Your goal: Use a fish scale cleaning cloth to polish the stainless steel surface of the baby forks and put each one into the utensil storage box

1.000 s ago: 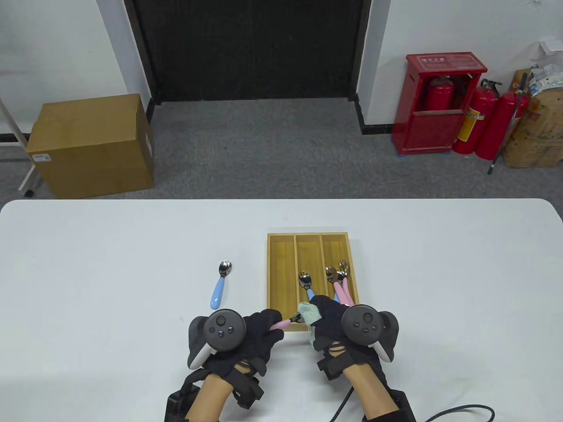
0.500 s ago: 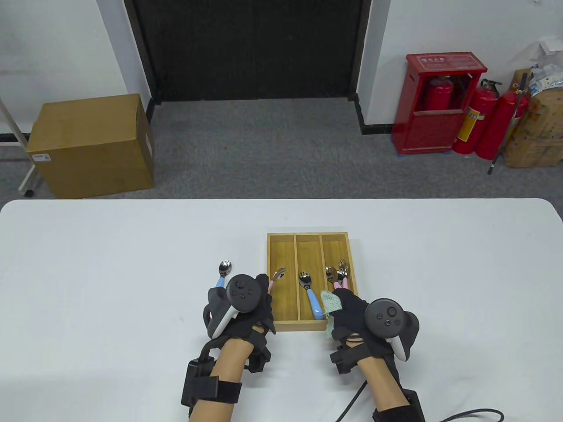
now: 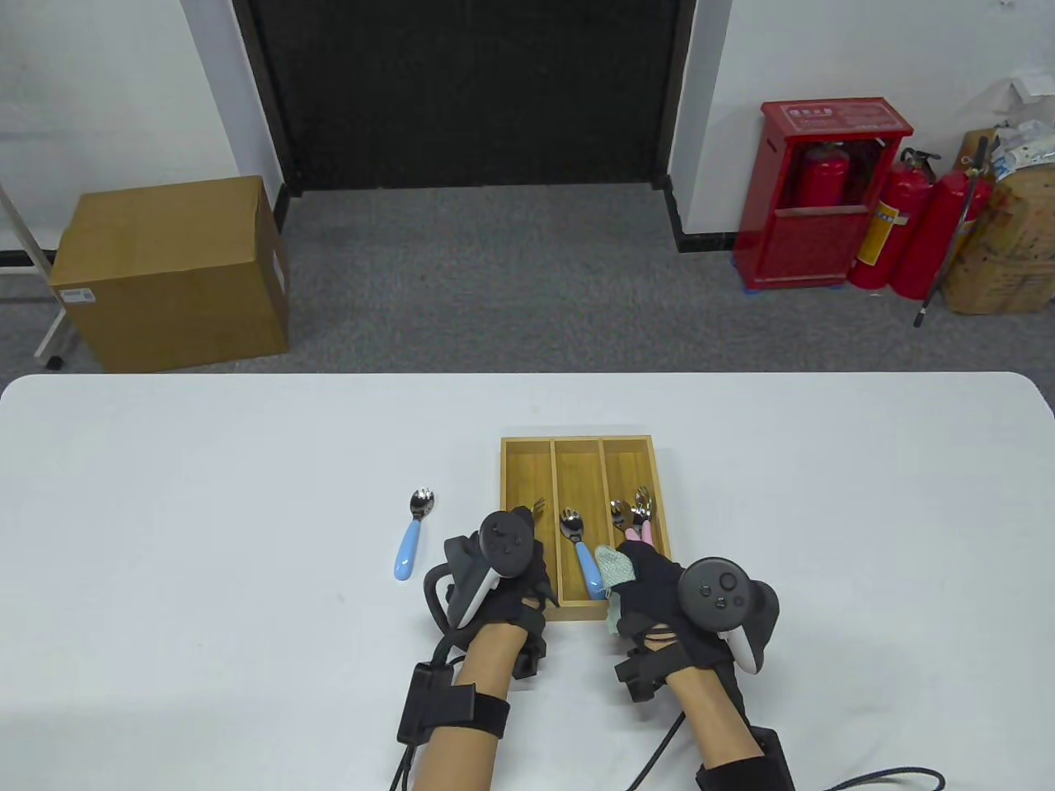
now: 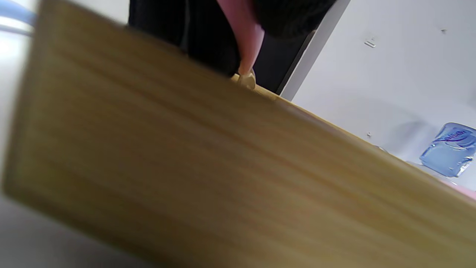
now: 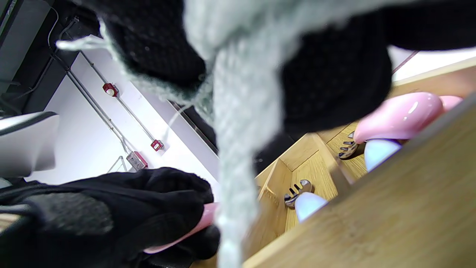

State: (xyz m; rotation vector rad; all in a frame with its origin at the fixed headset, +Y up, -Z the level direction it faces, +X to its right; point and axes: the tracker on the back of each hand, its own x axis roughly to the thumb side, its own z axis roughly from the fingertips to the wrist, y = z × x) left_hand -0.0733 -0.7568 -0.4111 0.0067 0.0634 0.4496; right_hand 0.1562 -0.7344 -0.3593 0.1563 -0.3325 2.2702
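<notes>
My left hand (image 3: 521, 578) hangs over the left compartment of the wooden utensil box (image 3: 527, 470) and grips a pink-handled baby fork (image 4: 243, 37). Its steel head (image 3: 537, 504) pokes out beyond the tracker, low inside that compartment. My right hand (image 3: 647, 577) sits at the box's near right corner and holds the bunched grey-green cleaning cloth (image 3: 614, 565). A blue-handled fork (image 3: 582, 550) lies in the middle compartment. Pink-handled forks (image 3: 640, 517) lie in the right one. Another blue-handled fork (image 3: 410, 542) lies on the white table left of the box.
The white table (image 3: 206, 511) stretches wide on both sides of the box. Behind it on the floor are a cardboard box (image 3: 169, 272) at left and a red extinguisher cabinet (image 3: 812, 206) at right. A cable (image 3: 865, 776) trails from my right wrist.
A second ago both hands met at the box's near edge, cloth on the pink fork. The left hand then carried the fork forward and right into the left compartment. The right hand drew right.
</notes>
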